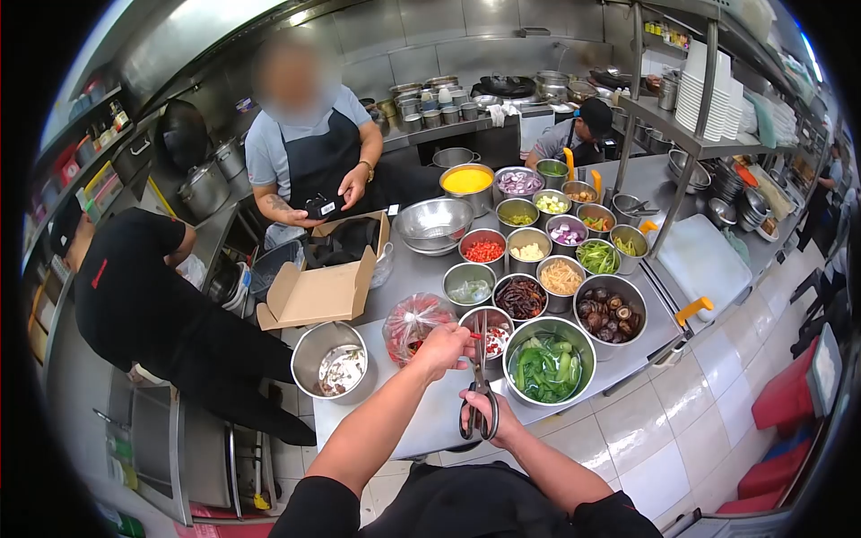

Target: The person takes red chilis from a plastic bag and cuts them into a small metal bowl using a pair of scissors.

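Note:
My right hand (508,423) grips a pair of dark-handled scissors (482,384), the blades pointing away from me. My left hand (441,351) pinches a small red chili (474,336) beside the blades. Just beyond, a steel pot (464,320) holds cut red and pale pieces, partly hidden by the scissors. Left of it lies a clear plastic bag (414,314) with red chilies inside. A wider steel pot (307,359) with small scraps on its bottom stands at the table's left edge. Close to my right hand is a pot of green leafy vegetables in water (549,366).
Several steel pots crowd the table, including dark mushrooms (612,314), dried chilies (520,298) and yellow liquid (467,181). An open cardboard box (318,291) sits before a person in an apron (314,152) holding a small black device. Another person (152,296) bends at left.

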{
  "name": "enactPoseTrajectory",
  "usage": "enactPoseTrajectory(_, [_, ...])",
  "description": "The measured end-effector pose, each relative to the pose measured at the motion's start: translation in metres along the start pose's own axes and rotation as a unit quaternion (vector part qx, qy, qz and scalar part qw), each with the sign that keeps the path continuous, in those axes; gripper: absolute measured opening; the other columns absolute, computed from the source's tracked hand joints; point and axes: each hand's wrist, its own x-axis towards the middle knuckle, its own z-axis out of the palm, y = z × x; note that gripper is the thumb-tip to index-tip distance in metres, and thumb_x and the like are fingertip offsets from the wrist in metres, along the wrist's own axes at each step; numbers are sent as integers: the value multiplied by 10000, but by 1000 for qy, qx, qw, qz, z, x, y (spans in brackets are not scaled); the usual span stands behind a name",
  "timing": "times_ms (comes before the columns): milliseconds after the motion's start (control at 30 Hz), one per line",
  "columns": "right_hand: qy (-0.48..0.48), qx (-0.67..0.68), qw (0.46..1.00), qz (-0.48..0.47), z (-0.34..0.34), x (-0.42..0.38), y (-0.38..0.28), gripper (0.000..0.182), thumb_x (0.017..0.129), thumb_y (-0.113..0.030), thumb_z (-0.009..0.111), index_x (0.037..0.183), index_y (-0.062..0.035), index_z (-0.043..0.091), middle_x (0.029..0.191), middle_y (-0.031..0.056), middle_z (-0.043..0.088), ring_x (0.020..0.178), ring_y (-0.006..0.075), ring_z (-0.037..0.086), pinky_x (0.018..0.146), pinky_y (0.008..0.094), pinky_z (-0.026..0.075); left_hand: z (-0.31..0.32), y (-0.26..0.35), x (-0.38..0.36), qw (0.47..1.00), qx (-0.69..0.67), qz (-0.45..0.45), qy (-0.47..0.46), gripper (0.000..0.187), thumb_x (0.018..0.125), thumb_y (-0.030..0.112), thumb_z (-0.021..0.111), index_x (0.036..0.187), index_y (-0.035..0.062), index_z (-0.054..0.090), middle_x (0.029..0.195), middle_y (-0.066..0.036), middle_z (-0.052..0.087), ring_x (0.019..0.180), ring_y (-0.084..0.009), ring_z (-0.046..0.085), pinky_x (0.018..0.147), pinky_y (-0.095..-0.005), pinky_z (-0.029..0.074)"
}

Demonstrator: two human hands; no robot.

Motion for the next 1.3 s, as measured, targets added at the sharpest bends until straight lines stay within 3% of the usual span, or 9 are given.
enactPoseTrajectory(100, [7, -35, 999, 4, -3, 1, 2, 403, 896, -384, 662, 1072, -35, 567, 761, 36, 608, 614, 138, 591, 548, 291, 483, 1, 0, 3, 1000, -3, 7, 4, 183, 943, 221, 459, 990, 75, 558, 937, -21, 624, 815, -126, 614, 619, -292, 505])
enactPoseTrajectory(233, [-14, 150, 989, -4, 3, 2, 6, 347, 908, -338, 646, 1021, -14, 589, 724, 78, 614, 584, 168, 594, 523, 284, 477, -1, -8, 10, 1000, 19, 17, 10, 185, 940, 218, 471, 988, 66, 564, 933, -26, 632, 813, -130, 625, 603, -285, 502])
enactPoseTrajectory(367, [15, -35, 999, 4, -1, 1, 0, 386, 917, -324, 636, 1113, 0, 558, 744, 78, 615, 595, 171, 589, 532, 294, 485, 0, -4, 6, 999, 35, 25, 7, 181, 967, 218, 461, 1015, 66, 547, 980, -45, 643, 878, -142, 628, 636, -276, 475])
enactPoseTrajectory(533, [-47, 111, 993, -7, 0, 5, 8, 428, 952, -345, 565, 1194, 4, 510, 787, 73, 618, 686, 186, 611, 635, 319, 503, 0, -4, 6, 999, 42, 26, 12, 184, 970, 215, 457, 1022, 64, 549, 991, -56, 655, 865, -139, 632, 636, -276, 474])
enactPoseTrajectory(700, [-8, -72, 997, 12, 1, -1, -2, 439, 956, -347, 557, 1229, -11, 483, 806, 67, 621, 711, 184, 614, 662, 322, 500, 0, -5, 9, 998, 47, 39, 11, 179, 961, 209, 464, 1010, 60, 550, 960, -47, 631, 869, -143, 629, 633, -280, 476])
enactPoseTrajectory(833, [-14, 131, 991, 0, 4, 1, 5, 370, 899, -346, 667, 1044, -20, 568, 714, 52, 595, 564, 149, 574, 524, 279, 475, 3, -7, 8, 998, 51, 41, 26, 199, 953, 235, 486, 943, 51, 562, 917, -50, 630, 807, -138, 620, 620, -291, 495])
enactPoseTrajectory(967, [-6, 1, 1000, -19, -1, 0, 0, 380, 895, -338, 675, 1066, -18, 562, 728, 56, 599, 580, 151, 582, 530, 281, 479, 3, -10, 10, 997, 45, 54, 28, 188, 954, 230, 491, 939, 56, 562, 911, -47, 630, 799, -140, 629, 610, -291, 488])
enactPoseTrajectory(1100, [-5, 106, 994, -3, 3, -3, 1, 361, 902, -340, 661, 1033, -19, 563, 715, 56, 593, 578, 150, 578, 534, 277, 481, 7, -6, 3, 997, 44, 50, 30, 179, 957, 219, 490, 939, 56, 561, 900, -45, 633, 796, -145, 639, 601, -292, 484])
enactPoseTrajectory(1300, [19, -20, 999, -18, 5, -7, -4, 344, 903, -348, 656, 998, -28, 570, 715, 52, 593, 569, 145, 573, 522, 270, 470, 8, -8, 5, 996, 44, 70, 38, 185, 960, 216, 489, 958, 48, 566, 887, -48, 639, 794, -142, 636, 594, -296, 482])
